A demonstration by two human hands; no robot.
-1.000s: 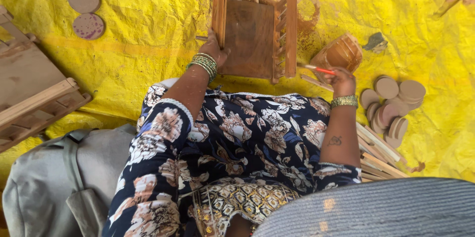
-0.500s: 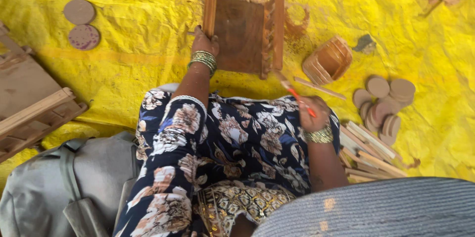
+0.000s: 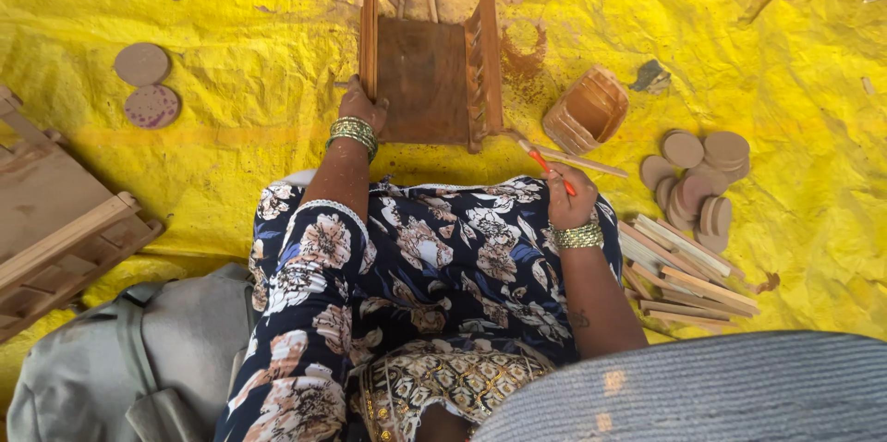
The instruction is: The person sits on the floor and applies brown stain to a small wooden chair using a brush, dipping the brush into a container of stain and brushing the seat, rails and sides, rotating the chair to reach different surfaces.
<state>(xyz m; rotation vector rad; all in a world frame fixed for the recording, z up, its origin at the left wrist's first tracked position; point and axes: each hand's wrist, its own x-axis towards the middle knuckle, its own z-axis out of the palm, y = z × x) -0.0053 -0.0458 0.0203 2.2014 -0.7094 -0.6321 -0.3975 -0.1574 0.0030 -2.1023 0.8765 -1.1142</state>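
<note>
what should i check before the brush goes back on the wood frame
1. Left hand grips the frame side: ok.
2. Right hand holds the brush: ok.
3. Brush tip at the frame's corner: ok.
4. Paint on the bristles: cannot tell.
5. Basket stands beside the frame, apart from the brush: ok.
6. Sheet lies under the frame: ok.
</note>
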